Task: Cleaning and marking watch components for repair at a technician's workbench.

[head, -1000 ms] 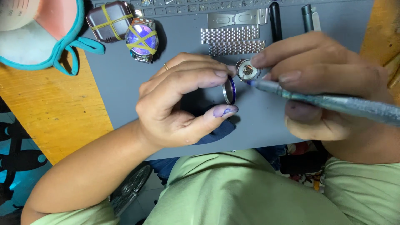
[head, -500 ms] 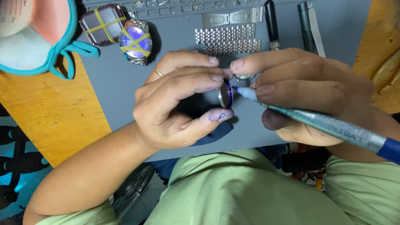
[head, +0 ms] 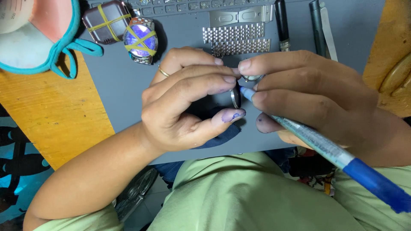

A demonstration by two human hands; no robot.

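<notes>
While camera has drifted closer since a second ago, left hand (head: 184, 107) still pinches round metal watch part (head: 235, 97) edge-on over grey mat (head: 120, 90); right hand (head: 308, 94), fingers closed around blue-capped pen tool (head: 317, 143), now has tip touching part's rim.

A grey mat (head: 120, 85) covered the middle of the orange wooden worktop (head: 47, 115), whose bare boards showed on either side of the mat. Below the worktop's left edge lay a dark floor with teal patches (head: 17, 162). Light fell evenly.
</notes>
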